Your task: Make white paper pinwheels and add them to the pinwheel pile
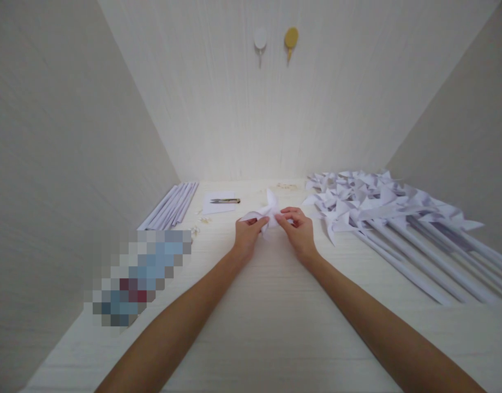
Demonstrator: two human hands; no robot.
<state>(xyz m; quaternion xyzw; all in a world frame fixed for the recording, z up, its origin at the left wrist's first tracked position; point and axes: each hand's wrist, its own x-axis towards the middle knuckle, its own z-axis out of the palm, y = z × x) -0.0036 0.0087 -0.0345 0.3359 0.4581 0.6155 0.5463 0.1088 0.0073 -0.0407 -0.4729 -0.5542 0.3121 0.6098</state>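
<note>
Fingers [262, 220] of the left hand [246, 236] are pinched on one side of the paper pinwheel [270, 207]. The right hand [299, 229] has its fingertips closed on the other side, meeting near the middle of the folds. So both are a narrow pinch on the paper, nothing splayed. The pinwheel is roughly dead centre of the tabletop [275, 305], out at arm's reach. Can't tell if its lower edge touches the surface or floats just above.

My take on doing this bit well: thin paper like that creases if you squeeze, so I'd pinch only at the centre where the points stack and leave the blades puffy. One hand should just anchor while the other does the fiddly part. Resting the wrists on the tabletop would probably steady things too.

Moving outward, some pale little bits [202, 220] lie just left of the left hand, too small to say what they are. Behind them is a sheet of paper [218, 206] with small snips [225, 201] lying on it, near enough to grab without leaning. Rolled paper sticks [171, 204] are lined up along the left wall. On the right there's a big pile of finished pinwheels [377, 202], near the right hand but not touching it. I'd watch that elbow so it doesn't sweep into them. There's also a blurred-out patch [138, 275] on the near left.
</note>
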